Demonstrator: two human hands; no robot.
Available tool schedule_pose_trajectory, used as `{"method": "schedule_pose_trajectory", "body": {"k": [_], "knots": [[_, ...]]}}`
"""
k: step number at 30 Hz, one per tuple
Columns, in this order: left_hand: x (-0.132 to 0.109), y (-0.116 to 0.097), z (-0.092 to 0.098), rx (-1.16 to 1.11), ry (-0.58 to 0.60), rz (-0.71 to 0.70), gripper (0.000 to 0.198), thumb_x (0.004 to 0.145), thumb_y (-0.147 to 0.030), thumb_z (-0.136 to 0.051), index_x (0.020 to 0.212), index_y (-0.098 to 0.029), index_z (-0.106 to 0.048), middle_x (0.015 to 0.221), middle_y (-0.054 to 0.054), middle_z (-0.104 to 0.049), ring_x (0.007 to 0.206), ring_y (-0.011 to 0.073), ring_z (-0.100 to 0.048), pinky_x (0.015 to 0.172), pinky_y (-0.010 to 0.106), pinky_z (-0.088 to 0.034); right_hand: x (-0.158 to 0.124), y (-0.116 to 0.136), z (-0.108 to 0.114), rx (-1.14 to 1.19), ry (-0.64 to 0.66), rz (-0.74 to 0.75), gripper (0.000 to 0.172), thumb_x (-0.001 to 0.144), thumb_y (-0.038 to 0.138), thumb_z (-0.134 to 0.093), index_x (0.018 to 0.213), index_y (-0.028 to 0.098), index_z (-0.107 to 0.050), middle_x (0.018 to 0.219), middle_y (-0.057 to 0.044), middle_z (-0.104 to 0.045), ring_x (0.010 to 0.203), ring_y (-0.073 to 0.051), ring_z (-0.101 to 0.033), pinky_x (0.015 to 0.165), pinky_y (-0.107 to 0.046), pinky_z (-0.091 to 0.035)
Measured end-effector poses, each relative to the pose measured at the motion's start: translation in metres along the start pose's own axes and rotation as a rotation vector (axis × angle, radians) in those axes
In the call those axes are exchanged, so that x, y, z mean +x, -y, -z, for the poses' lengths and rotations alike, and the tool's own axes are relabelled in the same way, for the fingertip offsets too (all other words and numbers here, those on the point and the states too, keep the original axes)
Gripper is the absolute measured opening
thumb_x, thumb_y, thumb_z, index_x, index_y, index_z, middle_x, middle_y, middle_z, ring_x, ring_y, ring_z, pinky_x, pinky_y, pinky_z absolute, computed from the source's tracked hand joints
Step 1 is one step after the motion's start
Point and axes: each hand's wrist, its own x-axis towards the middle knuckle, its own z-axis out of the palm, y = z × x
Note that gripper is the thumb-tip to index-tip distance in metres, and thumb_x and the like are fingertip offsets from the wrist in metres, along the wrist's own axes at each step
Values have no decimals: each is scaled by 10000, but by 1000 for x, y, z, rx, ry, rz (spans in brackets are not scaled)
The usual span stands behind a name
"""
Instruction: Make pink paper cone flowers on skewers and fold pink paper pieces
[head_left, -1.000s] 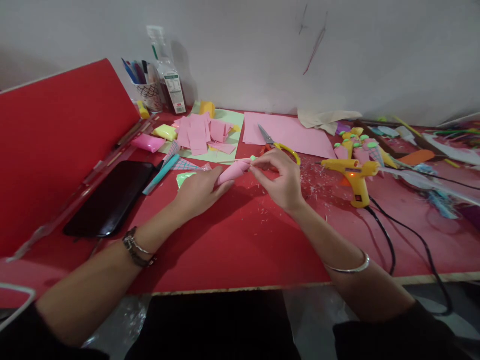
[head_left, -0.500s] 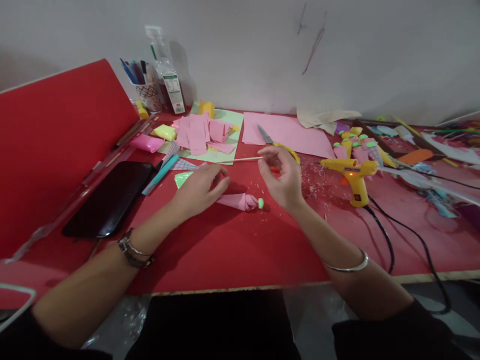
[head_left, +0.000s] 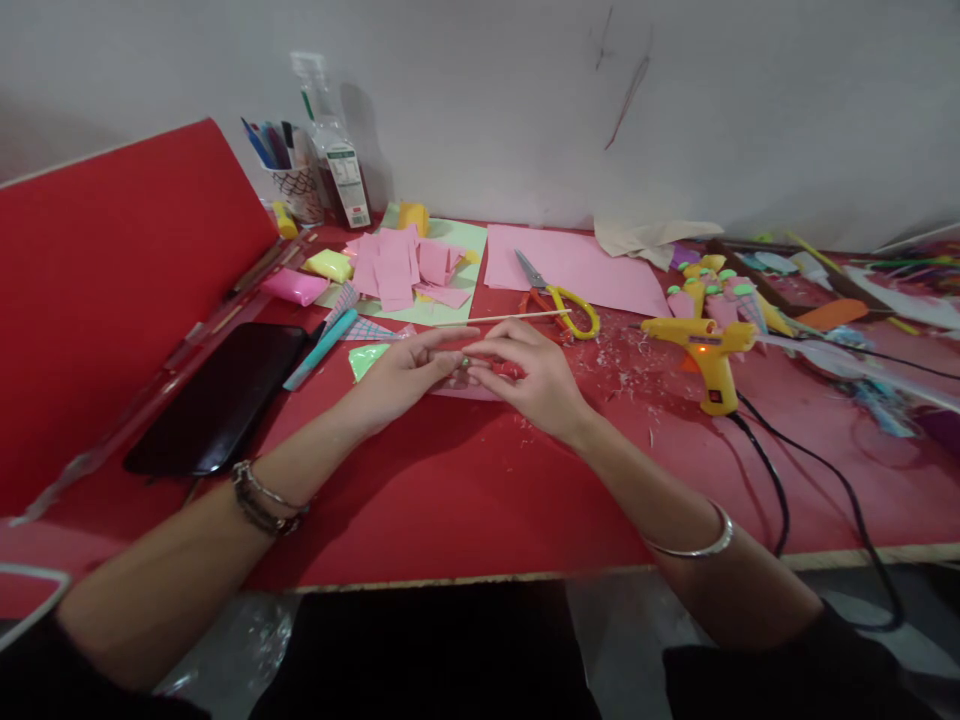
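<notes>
My left hand (head_left: 401, 372) and my right hand (head_left: 536, 375) meet over the middle of the red table. Between their fingertips shows a small green piece (head_left: 466, 362), maybe soft clay; the fingers hide most of it. My left thumb presses toward it with the other fingers stretched along, and the right fingers pinch at it. Under the hands lies a rolled pink paper cone (head_left: 469, 393), mostly covered. Just beyond them, a thin wooden stick (head_left: 517, 317) rests with its right end across the yellow-handled scissors (head_left: 574, 312). A green packet (head_left: 366, 360) is beside my left hand.
A yellow glue gun (head_left: 712, 360), its light on, stands at right with a black cord. Pink paper strips (head_left: 394, 265) lie at the back, near a bottle (head_left: 345, 175) and a pen cup (head_left: 296, 190). A phone (head_left: 221, 395) is at left; finished-looking paper cones (head_left: 724, 295) lie back right.
My right hand has let go of the stick, which now lies on the table, and moved left and down to meet my left hand. A green piece now shows between the fingertips.
</notes>
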Motion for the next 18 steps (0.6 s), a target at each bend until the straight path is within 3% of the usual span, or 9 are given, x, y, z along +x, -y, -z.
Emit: {"method": "schedule_pose_trajectory", "body": {"k": [6,10,14,18], "knots": [[-1,-2,-4,79,-27,-27,339,761,-244,-509,1087,-155,-527,858,32,-655,767,107,-601,739,226,-469,0,2,-1,6,-23,-4,43,746,166,-549,765,184,-583,710,0,-522,711,-114,-508,660,-255,-423],[-2,-6,-9,272,-105,-117,229,776,-247,-466,949,-164,-591,914,32,-645,796,112,-586,695,207,-463,-1,2,-2,9,-48,-6,47,753,166,-532,728,184,-568,708,-1,-516,693,-109,-502,639,-248,-416],[-2,-10,-9,442,-116,-156,158,759,-243,-471,751,-148,-597,715,10,-637,657,94,-559,602,191,-441,-2,2,-2,5,-39,-9,76,763,145,-497,745,181,-561,698,3,-512,672,-101,-486,623,-236,-405],[-2,-8,-7,405,-69,-138,192,745,-284,-490,621,-149,-548,577,-18,-566,541,75,-500,538,192,-406,-1,4,-3,18,-19,-11,67,760,149,-494,730,179,-546,692,3,-515,660,-95,-474,617,-229,-397]]}}
